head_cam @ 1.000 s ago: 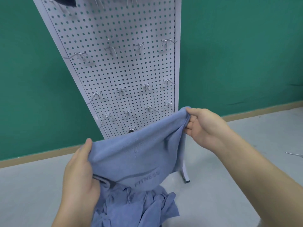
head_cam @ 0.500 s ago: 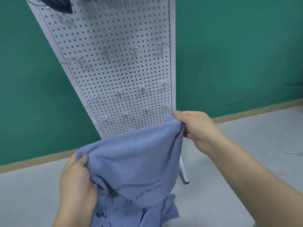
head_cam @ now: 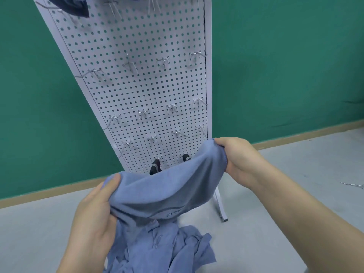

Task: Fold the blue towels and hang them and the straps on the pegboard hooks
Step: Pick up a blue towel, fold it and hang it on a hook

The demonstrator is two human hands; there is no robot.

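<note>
A person holds a blue towel stretched between both hands in front of the white pegboard: the left hand grips its lower left corner, fingers curled round the cloth, and the right hand pinches the upper right corner just beside the board's edge. More blue cloth lies crumpled on the grey floor below, and a dark cloth hangs at the board's top left
</note>
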